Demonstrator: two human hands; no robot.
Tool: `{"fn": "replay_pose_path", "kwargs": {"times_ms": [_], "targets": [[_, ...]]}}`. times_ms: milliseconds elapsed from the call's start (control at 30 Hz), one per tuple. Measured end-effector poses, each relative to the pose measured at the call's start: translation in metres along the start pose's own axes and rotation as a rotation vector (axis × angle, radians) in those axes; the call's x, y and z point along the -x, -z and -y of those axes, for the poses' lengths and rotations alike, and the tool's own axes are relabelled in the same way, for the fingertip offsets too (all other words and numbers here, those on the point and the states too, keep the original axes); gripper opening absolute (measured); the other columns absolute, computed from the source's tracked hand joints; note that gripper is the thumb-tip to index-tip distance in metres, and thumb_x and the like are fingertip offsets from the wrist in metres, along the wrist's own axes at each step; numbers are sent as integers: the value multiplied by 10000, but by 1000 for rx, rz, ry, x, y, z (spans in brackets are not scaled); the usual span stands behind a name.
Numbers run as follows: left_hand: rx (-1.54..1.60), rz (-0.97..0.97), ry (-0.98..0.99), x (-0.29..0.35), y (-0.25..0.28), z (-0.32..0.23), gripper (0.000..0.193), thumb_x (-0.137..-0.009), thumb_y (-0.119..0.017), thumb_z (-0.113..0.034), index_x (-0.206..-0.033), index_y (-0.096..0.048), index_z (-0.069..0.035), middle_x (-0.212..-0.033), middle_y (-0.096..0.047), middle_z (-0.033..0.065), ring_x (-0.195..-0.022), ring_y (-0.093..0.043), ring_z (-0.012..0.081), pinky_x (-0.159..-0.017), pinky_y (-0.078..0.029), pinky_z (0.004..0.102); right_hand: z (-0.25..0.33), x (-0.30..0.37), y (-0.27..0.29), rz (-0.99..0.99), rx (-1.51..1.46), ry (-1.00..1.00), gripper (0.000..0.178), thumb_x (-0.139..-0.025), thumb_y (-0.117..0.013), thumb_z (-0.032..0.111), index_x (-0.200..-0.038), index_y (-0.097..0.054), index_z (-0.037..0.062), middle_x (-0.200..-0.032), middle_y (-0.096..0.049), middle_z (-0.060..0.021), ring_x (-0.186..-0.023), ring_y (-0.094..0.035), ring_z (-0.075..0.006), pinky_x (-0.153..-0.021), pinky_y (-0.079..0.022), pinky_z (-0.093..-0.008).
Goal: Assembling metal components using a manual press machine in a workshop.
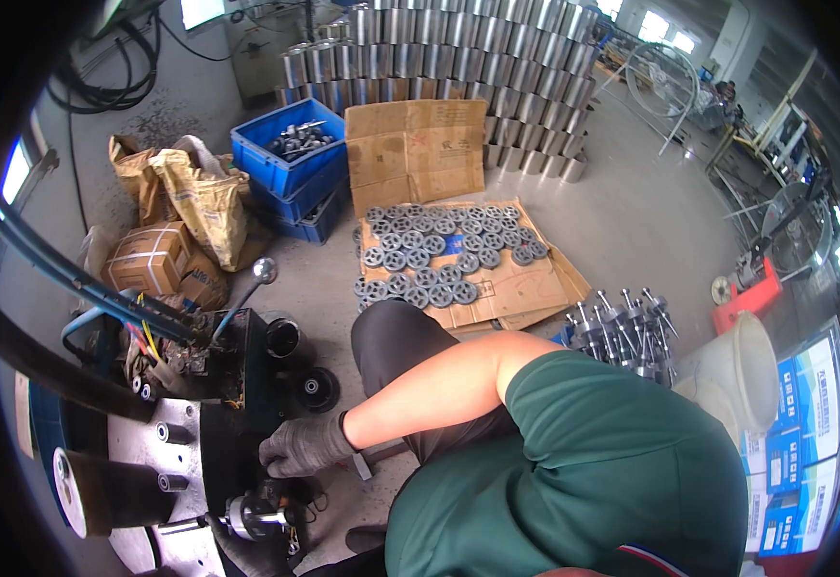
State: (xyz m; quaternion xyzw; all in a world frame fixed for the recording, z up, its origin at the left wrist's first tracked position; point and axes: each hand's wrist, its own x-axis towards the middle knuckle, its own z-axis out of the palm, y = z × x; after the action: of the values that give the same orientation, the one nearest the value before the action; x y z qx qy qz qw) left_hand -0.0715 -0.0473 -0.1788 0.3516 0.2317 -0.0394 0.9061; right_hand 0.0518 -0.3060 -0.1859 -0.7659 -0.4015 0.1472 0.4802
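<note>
Shaft with a thick round hub (244,517) lies at the lower left of the view, beside a pale metal machine plate (146,430). Its long axis runs nearly level across the picture, left to right, with a narrow rod end pointing right toward the person. A bright bar (181,526) shows in line with it on the left, reaching over the plate; whether both are one piece I cannot tell. The part is bare silvery metal, glossy with bright highlights; its hub is disc-like and much wider than the rod, with darker shading around the side.

The left hand (234,550), in a dark glove, is right at the hub's lower side, partly lost in shadow; I cannot tell whether its fingers are clamped on the metal or only beside it. The right hand (306,448), in a grey knitted glove, is above and to the right of the hub, near the dark machine's edge. Its fingers bend downward, the tips are unclear, and I cannot tell whether they close on anything.

Two short dark bushings (172,434) stick out from the plate, and a large dark cylinder (112,492) with a pale end lies at its left. Beyond the right hand, a black ring-shaped part (315,388) rests on the floor, just beside a black open-topped cylinder (288,340).
</note>
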Motion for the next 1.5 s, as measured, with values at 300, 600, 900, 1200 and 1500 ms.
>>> {"fn": "replay_pose_path", "kwargs": {"times_ms": [300, 600, 900, 1200, 1500], "targets": [[-577, 194, -198, 21, -88, 55, 418, -1059, -633, -356, -1350, -596, -57, -1230, -664, 75, -1129, -655, 216, -1006, -520, 388, 26, 29, 3, 236, -1057, -615, 558, -1051, -502, 637, -1217, -711, 147, -1131, -739, -36, -1051, -651, -187, -997, -492, -409], [-1248, 337, -431, -40, -54, 38, 343, -1022, -588, -43, -1360, -609, 15, -1270, -677, 94, -1167, -634, 192, -1014, -515, 339, -63, 50, 87, -413, 282, 543, 238, -965, -677, 234, -1139, -645, 74, -1010, -690, -131, -937, -692, -301, -837, -565, -416], [-1562, 568, -352, -42, -121, 68, 351, -968, -627, -52, -1313, -629, 10, -1197, -649, 123, -1094, -647, 242, -964, -524, 352, 104, 300, 306, -669, -347, -580, 491, -973, -574, 358, -1349, -619, 46, -1084, -732, -66, -805, -690, -84, -517, -489, -205], [-1703, 670, -261, -60, -127, 91, 414, -928, -635, -57, -1334, -615, 19, -1231, -634, 186, -1143, -639, 342, -1009, -510, 414, 26, 557, 327, -883, 21, -1095, 252, -1030, -524, 178, -1133, -681, 10, -976, -691, -74, -817, -678, -134, -687, -597, -297], [-1734, 671, -84, -51, -124, 101, 449, -889, -662, -31, -1336, -626, 0, -1206, -646, 208, -1092, -662, 340, -962, -538, 429, 19, 705, 327, -687, 393, -1629, 417, -856, -709, 293, -1182, -723, 34, -1109, -743, -204, -1006, -725, -301, -907, -568, -408]]}}
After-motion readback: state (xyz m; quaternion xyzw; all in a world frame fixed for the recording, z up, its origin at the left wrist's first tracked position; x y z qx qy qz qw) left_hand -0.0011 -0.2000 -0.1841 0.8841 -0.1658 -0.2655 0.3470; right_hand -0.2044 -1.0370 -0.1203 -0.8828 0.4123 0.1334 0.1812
